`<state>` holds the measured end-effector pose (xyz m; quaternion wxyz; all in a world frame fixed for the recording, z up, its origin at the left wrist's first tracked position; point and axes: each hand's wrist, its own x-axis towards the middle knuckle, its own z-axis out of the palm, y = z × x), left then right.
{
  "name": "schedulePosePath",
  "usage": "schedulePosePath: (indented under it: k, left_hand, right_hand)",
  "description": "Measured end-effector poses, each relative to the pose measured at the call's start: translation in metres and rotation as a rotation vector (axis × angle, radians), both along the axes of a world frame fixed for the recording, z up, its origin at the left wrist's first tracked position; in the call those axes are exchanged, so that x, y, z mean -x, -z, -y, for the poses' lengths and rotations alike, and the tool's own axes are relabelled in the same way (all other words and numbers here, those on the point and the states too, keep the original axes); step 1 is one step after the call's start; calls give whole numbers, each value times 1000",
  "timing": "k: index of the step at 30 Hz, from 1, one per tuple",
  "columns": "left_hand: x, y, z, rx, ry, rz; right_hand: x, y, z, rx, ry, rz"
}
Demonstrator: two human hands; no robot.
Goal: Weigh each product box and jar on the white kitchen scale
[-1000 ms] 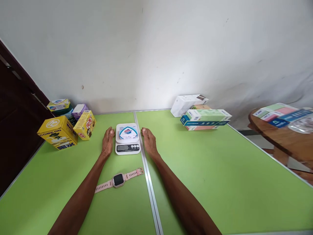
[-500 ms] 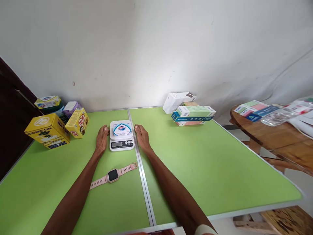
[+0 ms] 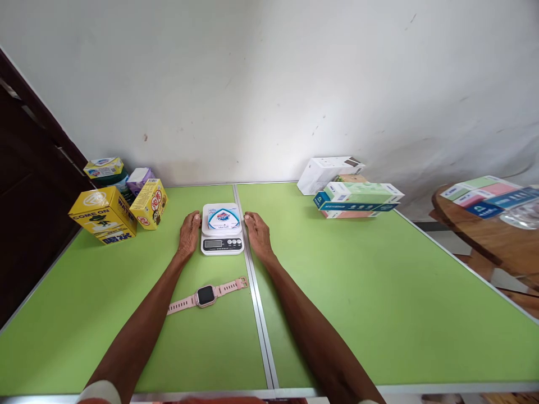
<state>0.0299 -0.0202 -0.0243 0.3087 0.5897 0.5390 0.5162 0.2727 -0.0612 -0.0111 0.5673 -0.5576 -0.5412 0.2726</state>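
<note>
A small white digital scale [image 3: 222, 244] stands on the green table [image 3: 362, 280], with a white and blue soap packet [image 3: 223, 217] on its platform. My left hand [image 3: 188, 234] lies flat on the table just left of the scale, fingers stretched out. My right hand [image 3: 257, 235] lies flat just right of it, fingers also extended. Neither hand holds anything. A pink smartwatch [image 3: 206, 294] lies between my forearms, nearer to me.
Yellow boxes [image 3: 104, 215] and small cartons [image 3: 148, 203] cluster at the far left by a dark door. Stacked flat boxes [image 3: 357, 199] and a white box [image 3: 326, 173] sit at the far right. A wooden round table [image 3: 484, 233] with packets stands to the right.
Only the camera view has shifted; both hands stay flat beside the scale and the watch has not moved.
</note>
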Motion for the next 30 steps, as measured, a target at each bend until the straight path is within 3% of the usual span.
schedulePosePath:
  k: [12, 18, 25, 30]
  left_hand:
    - [-2, -10, 7, 36, 14, -12]
    - [-2, -17, 12, -14, 42, -86]
    - [-7, -27, 11, -171, 236, -332]
    - [-4, -29, 1, -173, 215, -362]
  right_hand:
    - [4, 0, 1, 3, -8, -25]
    - [7, -20, -6, -20, -109, 213]
    - [2, -42, -25, 46, -304, 480]
    - [0, -56, -35, 86, -373, 636]
